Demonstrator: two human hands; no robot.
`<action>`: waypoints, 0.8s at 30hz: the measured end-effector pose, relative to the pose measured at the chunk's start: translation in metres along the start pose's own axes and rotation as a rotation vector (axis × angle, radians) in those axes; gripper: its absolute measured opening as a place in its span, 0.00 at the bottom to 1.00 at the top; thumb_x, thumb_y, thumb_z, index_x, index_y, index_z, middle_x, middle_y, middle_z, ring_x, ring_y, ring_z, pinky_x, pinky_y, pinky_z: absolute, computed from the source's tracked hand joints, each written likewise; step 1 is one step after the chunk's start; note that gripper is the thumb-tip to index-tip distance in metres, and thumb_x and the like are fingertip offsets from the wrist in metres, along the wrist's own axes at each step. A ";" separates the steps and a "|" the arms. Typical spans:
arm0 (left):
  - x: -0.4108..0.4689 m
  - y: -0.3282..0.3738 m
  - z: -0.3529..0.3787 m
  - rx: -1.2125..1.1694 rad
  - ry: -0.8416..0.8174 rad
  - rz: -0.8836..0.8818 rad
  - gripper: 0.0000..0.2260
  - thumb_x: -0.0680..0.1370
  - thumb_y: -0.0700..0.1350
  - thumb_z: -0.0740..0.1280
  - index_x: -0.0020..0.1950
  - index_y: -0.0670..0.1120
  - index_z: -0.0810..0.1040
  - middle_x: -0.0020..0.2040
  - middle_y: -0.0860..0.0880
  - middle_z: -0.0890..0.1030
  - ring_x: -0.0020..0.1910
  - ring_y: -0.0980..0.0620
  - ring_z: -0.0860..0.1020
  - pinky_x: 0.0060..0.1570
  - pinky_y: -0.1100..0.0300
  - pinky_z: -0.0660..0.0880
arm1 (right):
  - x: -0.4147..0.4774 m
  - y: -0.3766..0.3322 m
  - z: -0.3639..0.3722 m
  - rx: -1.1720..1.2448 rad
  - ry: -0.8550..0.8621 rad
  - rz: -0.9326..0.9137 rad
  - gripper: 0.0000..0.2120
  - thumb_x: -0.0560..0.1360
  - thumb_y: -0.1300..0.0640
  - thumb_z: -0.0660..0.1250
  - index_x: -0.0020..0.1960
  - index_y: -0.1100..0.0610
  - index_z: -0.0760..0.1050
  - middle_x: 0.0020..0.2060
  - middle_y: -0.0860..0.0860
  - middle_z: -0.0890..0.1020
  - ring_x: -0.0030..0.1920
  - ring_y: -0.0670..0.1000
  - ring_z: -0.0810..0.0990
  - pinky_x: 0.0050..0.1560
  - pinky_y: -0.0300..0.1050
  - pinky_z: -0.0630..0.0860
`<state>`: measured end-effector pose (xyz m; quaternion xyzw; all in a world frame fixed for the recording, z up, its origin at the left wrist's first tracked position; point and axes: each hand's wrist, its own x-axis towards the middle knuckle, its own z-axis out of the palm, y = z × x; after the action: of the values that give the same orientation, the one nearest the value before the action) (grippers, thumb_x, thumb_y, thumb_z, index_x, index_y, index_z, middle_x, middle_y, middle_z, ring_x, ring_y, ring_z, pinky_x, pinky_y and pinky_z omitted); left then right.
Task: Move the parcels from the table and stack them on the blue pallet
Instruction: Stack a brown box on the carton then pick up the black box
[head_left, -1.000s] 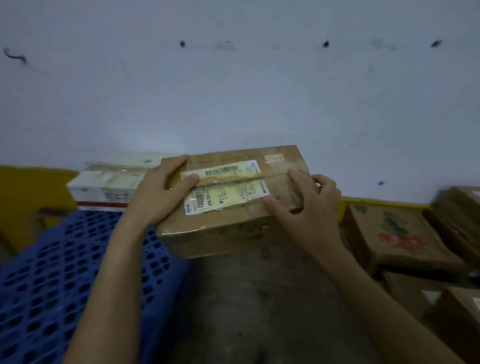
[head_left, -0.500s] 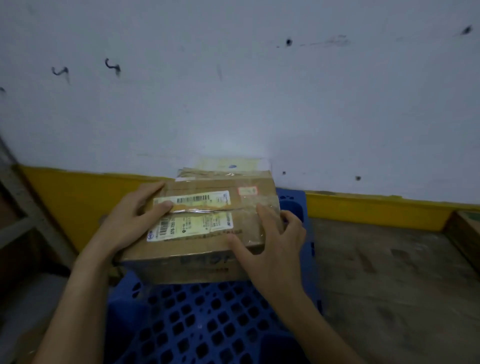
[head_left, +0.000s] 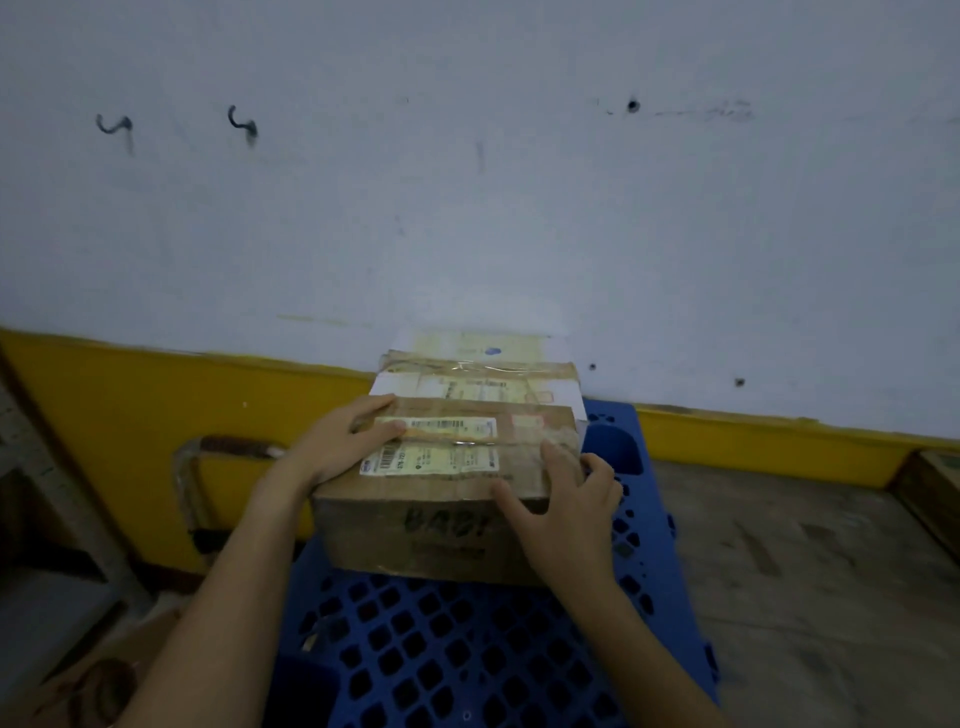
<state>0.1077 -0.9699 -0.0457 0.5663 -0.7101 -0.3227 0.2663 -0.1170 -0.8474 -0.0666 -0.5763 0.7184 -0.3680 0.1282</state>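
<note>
Parcel (head_left: 447, 525) sits at blue pallet (head_left: 467, 649) far edge, left grip (head_left: 343, 441) and right grip (head_left: 566, 493) clasping it, probably squaring it against rear parcel (head_left: 478, 382).

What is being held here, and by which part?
The brown cardboard parcel, gripped by both hands: left hand on its top left edge, right hand at its near right corner.

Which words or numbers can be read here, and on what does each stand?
"BAB", further letters unclear: handwritten on the near side of the brown parcel.
"376-72", then unclear: the lower label on its top.
All other label print, also on the rear parcel: too blurred.
</note>
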 end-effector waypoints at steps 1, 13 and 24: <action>0.005 -0.001 0.000 -0.005 -0.007 -0.004 0.25 0.74 0.61 0.63 0.70 0.59 0.66 0.73 0.55 0.63 0.69 0.50 0.66 0.55 0.59 0.65 | 0.004 0.000 0.001 -0.001 -0.003 0.000 0.33 0.72 0.37 0.62 0.72 0.49 0.59 0.69 0.55 0.53 0.68 0.55 0.51 0.66 0.51 0.61; 0.025 -0.003 -0.009 0.036 -0.012 -0.026 0.24 0.74 0.60 0.64 0.70 0.58 0.67 0.74 0.52 0.64 0.70 0.47 0.65 0.57 0.56 0.65 | 0.017 -0.009 0.014 0.005 -0.021 0.019 0.33 0.73 0.37 0.61 0.73 0.50 0.58 0.71 0.57 0.51 0.70 0.57 0.49 0.68 0.56 0.60; -0.005 0.004 0.006 0.403 0.112 -0.027 0.28 0.73 0.68 0.56 0.71 0.62 0.61 0.75 0.48 0.58 0.72 0.45 0.61 0.60 0.47 0.67 | 0.015 0.006 0.003 -0.145 -0.066 -0.139 0.35 0.72 0.33 0.56 0.74 0.46 0.55 0.75 0.55 0.50 0.73 0.57 0.48 0.69 0.52 0.59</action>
<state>0.1017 -0.9634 -0.0466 0.6346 -0.7368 -0.1456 0.1824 -0.1243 -0.8617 -0.0690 -0.6444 0.6968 -0.3037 0.0839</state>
